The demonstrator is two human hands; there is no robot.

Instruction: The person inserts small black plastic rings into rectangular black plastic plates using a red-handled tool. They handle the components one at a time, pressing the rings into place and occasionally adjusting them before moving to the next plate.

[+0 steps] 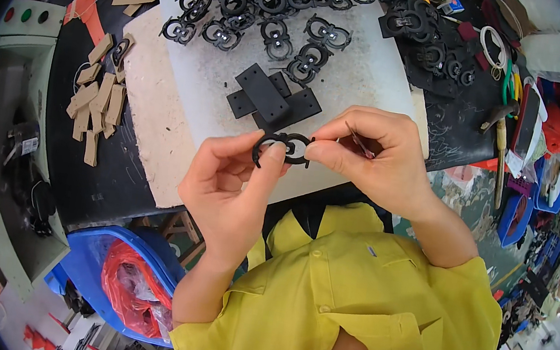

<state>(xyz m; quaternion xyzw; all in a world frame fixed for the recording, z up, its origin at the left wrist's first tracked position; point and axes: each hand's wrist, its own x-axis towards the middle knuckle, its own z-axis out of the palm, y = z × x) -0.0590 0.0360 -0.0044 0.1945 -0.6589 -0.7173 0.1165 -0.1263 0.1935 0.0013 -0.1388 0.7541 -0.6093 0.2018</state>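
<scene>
A black double-ring piece point(282, 149) is held up over the near edge of the work board. Thumb and fingers of my left hand point(227, 179) close on its left ring. At the other ring, the thumb and forefinger of my right hand point(373, 155) pinch together; a tiny dark bit shows at their tips. A slim pointed metal tool point(361, 143), its kind unclear, lies tucked in the right palm. Just beyond my hands, black flat rectangular blocks point(268, 97) lie crossed over one another. Similar double-ring pieces point(276, 38) lie singly and heaped farther back.
Wooden-coloured strips point(96, 107) lie at the left on the black table. Dark pieces point(428, 46), cords and hand tools crowd the back right. A grey metal cabinet point(28, 32) stands far left. A blue bin point(85, 249) with red plastic bags sits below the table edge.
</scene>
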